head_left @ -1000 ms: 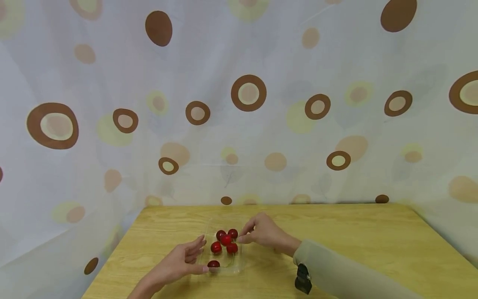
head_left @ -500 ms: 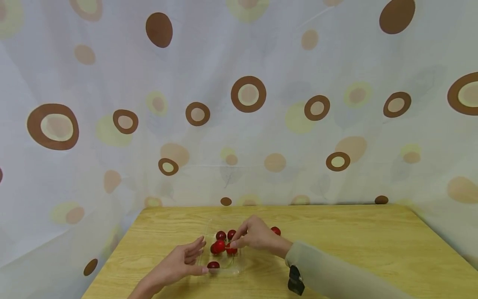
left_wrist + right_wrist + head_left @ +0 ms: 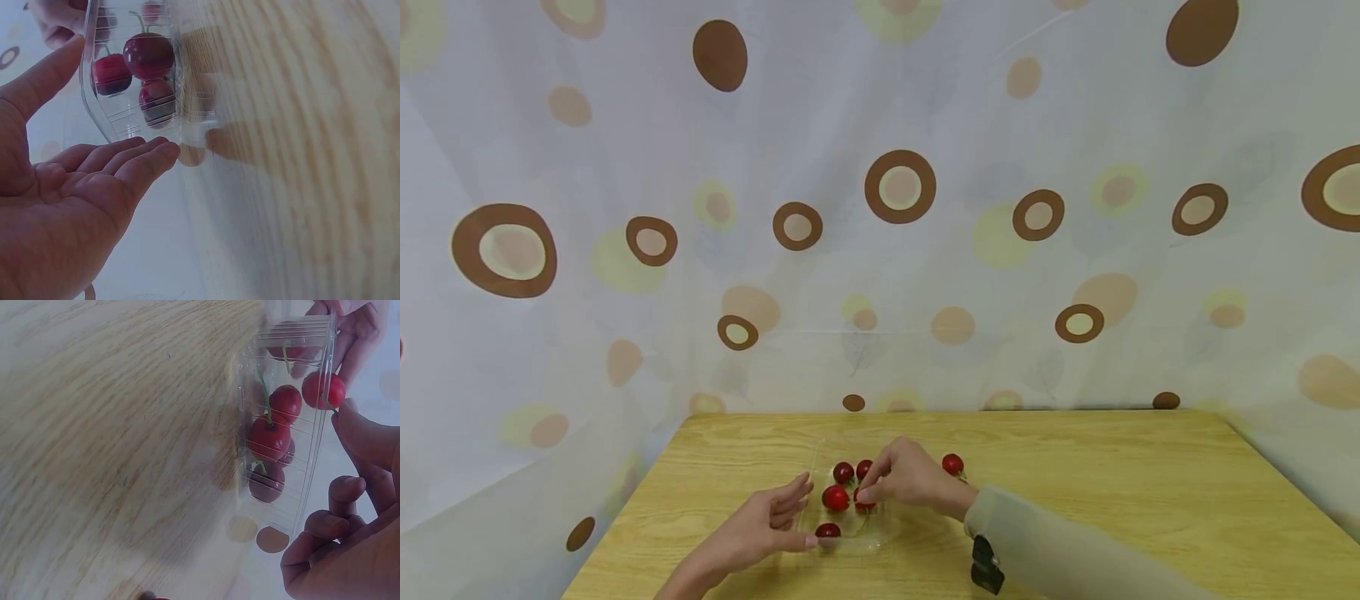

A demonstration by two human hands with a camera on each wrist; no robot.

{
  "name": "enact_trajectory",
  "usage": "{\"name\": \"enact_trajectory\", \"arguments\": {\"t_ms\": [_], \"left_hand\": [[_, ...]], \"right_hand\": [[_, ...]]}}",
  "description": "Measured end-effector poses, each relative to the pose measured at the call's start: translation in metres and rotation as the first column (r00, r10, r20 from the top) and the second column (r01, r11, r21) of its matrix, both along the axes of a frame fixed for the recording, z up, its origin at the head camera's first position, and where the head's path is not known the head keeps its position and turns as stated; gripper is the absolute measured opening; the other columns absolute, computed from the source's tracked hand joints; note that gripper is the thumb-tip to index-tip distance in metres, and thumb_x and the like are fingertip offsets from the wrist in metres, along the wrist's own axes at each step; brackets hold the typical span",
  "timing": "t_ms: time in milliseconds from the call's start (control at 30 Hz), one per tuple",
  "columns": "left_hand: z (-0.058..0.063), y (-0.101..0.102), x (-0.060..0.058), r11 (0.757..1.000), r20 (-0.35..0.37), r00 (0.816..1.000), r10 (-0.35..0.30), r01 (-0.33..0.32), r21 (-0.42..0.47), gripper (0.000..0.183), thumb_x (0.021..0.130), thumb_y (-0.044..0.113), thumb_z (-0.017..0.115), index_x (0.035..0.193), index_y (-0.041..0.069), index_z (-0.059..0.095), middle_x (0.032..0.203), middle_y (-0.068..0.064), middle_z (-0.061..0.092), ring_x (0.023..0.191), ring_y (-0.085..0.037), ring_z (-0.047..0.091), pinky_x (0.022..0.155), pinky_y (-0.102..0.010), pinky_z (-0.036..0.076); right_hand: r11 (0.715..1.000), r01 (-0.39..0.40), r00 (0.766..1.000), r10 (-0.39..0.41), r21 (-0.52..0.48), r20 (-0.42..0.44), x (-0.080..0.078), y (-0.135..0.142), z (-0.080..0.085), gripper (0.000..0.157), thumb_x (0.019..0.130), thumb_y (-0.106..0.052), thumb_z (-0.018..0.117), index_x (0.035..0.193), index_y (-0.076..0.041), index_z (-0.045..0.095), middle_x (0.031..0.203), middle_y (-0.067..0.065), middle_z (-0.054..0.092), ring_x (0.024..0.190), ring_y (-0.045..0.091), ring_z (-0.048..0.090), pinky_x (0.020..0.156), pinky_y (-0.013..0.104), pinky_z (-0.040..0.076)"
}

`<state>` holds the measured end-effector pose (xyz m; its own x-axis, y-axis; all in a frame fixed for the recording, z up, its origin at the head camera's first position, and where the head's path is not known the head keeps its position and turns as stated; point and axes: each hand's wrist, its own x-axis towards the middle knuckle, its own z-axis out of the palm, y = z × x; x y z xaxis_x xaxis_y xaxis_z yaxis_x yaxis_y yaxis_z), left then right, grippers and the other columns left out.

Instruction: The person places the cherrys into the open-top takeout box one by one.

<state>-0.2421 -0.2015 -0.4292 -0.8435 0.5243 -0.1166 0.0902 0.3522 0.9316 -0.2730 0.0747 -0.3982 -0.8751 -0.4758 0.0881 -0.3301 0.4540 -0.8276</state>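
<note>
A clear plastic box (image 3: 880, 540) holds several dark red cherries with green stems, such as the cherry (image 3: 843, 473) at its far side. By its stem, my right hand (image 3: 913, 479) pinches a brighter red cherry (image 3: 324, 390) between thumb and finger, level with the box rim in the right wrist view. My left hand (image 3: 760, 525) rests at the box's left near corner. Its thumb touches the rim in the left wrist view, and its fingers (image 3: 147, 164) lie straight along the end wall, holding no cherry.
One loose cherry (image 3: 952, 463) lies on the wooden table (image 3: 1097, 467) to the right of the box, behind my right wrist. A patterned curtain (image 3: 955, 267) hangs along the table's back and sides.
My right hand moved left from the box's right edge to over it. The pinched cherry shifted left and lower. The loose cherry, earlier hidden by my right hand, now shows on the table.
</note>
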Motion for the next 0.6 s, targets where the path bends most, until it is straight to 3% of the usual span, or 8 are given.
{"name": "enact_trajectory", "arguments": {"t_ms": [367, 467, 600], "left_hand": [[0.003, 0.000, 0.000, 1.000, 0.005, 1.000, -0.003, 0.003, 0.005, 0.093, 0.100, 0.020, 0.077, 0.165, -0.007, 0.015, 0.165, -0.034, 0.024, 0.150, -0.052, 0.030, 0.117, -0.062, 0.035], [0.004, 0.001, 0.001, 1.000, 0.007, 1.000, -0.004, 0.004, 0.005, 0.093, 0.100, 0.020, 0.077, 0.165, -0.008, 0.015, 0.165, -0.034, 0.023, 0.150, -0.052, 0.029, 0.117, -0.062, 0.034], [0.004, 0.001, 0.001, 1.000, 0.016, 1.000, -0.002, 0.002, 0.001, 0.094, 0.100, 0.020, 0.077, 0.164, -0.008, 0.015, 0.165, -0.034, 0.023, 0.150, -0.052, 0.029, 0.118, -0.061, 0.035]], "right_hand": [[1.000, 0.004, 1.000, -0.004, 0.029, -0.012, -0.001, -0.004, -0.003, 0.004, 0.085, -0.008, 0.089, 0.082, -0.007, 0.086, 0.078, 0.002, 0.060, 0.072, 0.016, 0.046, 0.059, 0.025, 0.036], [0.999, 0.024, 1.000, -0.024, 0.032, 0.002, 0.000, -0.001, -0.002, 0.005, 0.085, -0.011, 0.090, 0.085, -0.008, 0.087, 0.080, 0.000, 0.067, 0.071, 0.016, 0.045, 0.059, 0.026, 0.035], [0.998, 0.051, 0.999, -0.051, 0.031, -0.008, 0.001, 0.013, 0.006, 0.006, 0.087, -0.015, 0.089, 0.090, -0.010, 0.087, 0.093, -0.001, 0.076, 0.077, 0.015, 0.056, 0.062, 0.030, 0.044]]}}
